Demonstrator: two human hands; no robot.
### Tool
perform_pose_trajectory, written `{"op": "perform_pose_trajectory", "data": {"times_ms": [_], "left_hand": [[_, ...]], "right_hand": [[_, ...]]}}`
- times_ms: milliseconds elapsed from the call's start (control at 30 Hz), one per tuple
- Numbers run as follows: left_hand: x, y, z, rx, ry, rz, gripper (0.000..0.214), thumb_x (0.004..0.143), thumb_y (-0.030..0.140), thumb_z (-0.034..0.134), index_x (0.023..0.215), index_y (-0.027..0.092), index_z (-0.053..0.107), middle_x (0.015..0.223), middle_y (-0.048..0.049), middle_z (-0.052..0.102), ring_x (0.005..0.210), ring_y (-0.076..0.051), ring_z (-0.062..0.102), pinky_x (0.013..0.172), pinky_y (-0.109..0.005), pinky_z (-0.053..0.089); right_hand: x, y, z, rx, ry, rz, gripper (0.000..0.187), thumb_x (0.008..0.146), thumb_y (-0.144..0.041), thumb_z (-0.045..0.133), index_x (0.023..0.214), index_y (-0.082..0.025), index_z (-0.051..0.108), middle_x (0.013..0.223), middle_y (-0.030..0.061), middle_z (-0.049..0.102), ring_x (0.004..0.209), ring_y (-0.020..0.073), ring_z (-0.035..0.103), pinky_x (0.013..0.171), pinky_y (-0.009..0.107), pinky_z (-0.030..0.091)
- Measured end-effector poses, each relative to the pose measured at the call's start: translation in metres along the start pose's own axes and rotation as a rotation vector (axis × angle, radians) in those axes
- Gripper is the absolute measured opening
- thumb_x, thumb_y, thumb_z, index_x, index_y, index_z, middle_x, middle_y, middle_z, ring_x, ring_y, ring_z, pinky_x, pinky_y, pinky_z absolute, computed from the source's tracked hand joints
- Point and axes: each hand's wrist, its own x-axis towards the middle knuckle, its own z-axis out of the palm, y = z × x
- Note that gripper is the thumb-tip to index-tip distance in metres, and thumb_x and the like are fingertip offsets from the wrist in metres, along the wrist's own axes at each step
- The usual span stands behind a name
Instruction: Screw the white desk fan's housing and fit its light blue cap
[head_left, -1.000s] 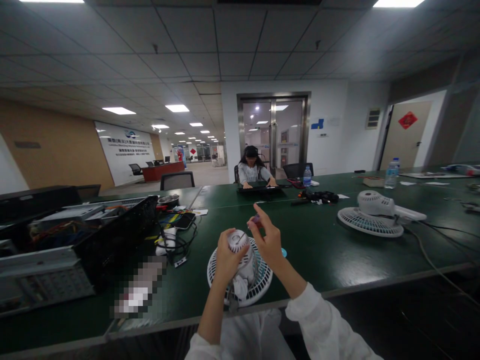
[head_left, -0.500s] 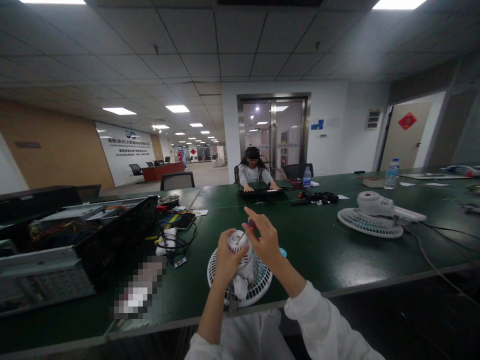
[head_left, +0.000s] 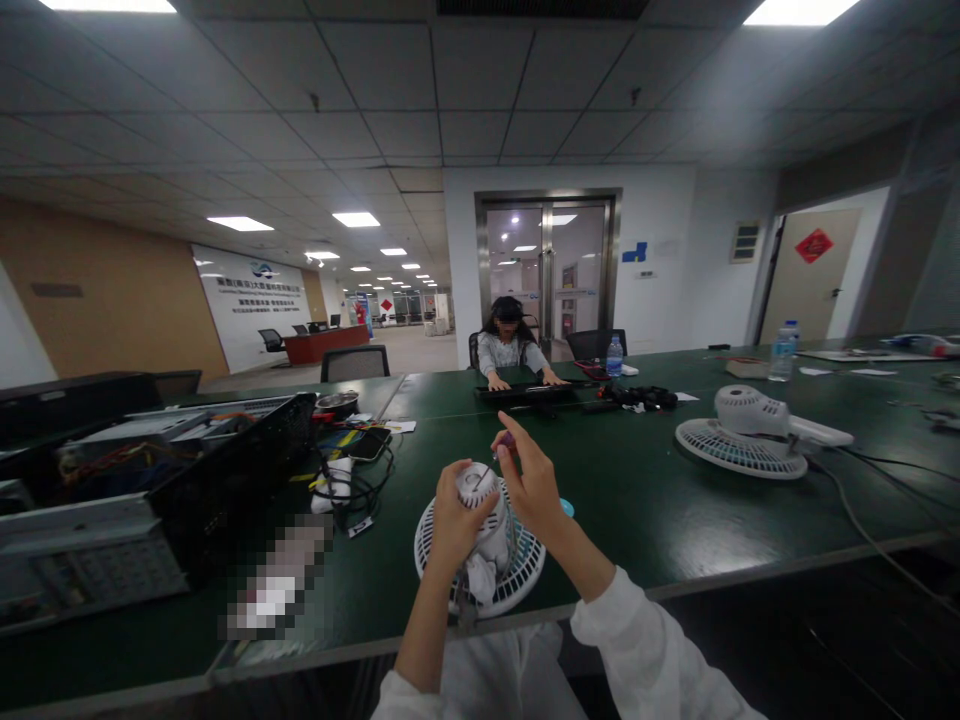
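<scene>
A white electric fan (head_left: 493, 540) lies grille-down at the table's near edge, its motor housing turned upward. My left hand (head_left: 453, 520) wraps round the housing from the left, thumb across its near side. Above and to the right, my right hand (head_left: 531, 478) pinches the dark reddish handle of a screwdriver (head_left: 508, 439), index finger stretched out past it. The thin shaft slants down to the left, its tip at the top of the housing. A light-blue piece (head_left: 566, 507) shows partly behind my right wrist.
An opened computer case (head_left: 225, 470) fills the left, with cables (head_left: 379, 470) beside it. A second white fan (head_left: 742, 445) lies at right, its cord trailing to the edge. Water bottles (head_left: 784, 350) stand farther back. Opposite, a person (head_left: 510, 350) rests both hands on a black keyboard-like object (head_left: 529, 392).
My right hand has shifted slightly and its fingers have turned on the screwdriver handle. My left hand stays on the fan housing. The person opposite has moved their hands a little.
</scene>
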Motion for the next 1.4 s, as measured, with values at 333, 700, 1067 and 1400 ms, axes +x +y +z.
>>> {"op": "perform_pose_trajectory", "data": {"times_ms": [333,700,1067,1400], "left_hand": [[0.001,-0.001,0.000,0.018,-0.019,-0.017,0.047,0.064,0.027,0.069,0.107,0.019,0.052,0.110,-0.0078,0.057,0.107,-0.024,0.052,0.096,-0.042,0.037],[0.001,0.000,0.000,0.009,-0.002,-0.031,0.047,0.062,0.028,0.069,0.105,0.019,0.053,0.109,-0.0070,0.057,0.106,-0.024,0.053,0.096,-0.041,0.038],[0.001,0.001,-0.001,0.018,-0.024,-0.034,0.048,0.064,0.028,0.069,0.108,0.019,0.051,0.111,-0.0078,0.055,0.108,-0.023,0.051,0.097,-0.041,0.036],[0.001,-0.001,-0.001,0.008,-0.011,-0.012,0.047,0.063,0.026,0.070,0.106,0.019,0.053,0.109,-0.0071,0.057,0.106,-0.023,0.052,0.096,-0.041,0.038]], "right_hand": [[-0.006,0.013,-0.001,0.104,0.114,0.222,0.038,0.089,-0.030,0.043,0.126,-0.019,0.048,0.090,0.0041,0.065,0.079,0.0151,0.062,0.075,0.030,0.050],[-0.014,0.034,-0.006,0.304,0.198,0.466,0.039,0.087,-0.035,0.048,0.121,-0.018,0.048,0.084,0.0035,0.064,0.071,0.0137,0.058,0.067,0.030,0.050],[-0.049,0.106,-0.038,0.082,0.350,0.620,0.026,0.081,-0.032,0.051,0.100,-0.014,0.054,0.092,0.0101,0.066,0.082,0.0184,0.065,0.075,0.034,0.052],[-0.081,0.148,-0.056,-0.611,-0.316,0.658,0.021,0.077,-0.007,0.048,0.076,-0.018,0.066,0.085,0.0073,0.068,0.084,0.0189,0.062,0.072,0.029,0.044]]}}
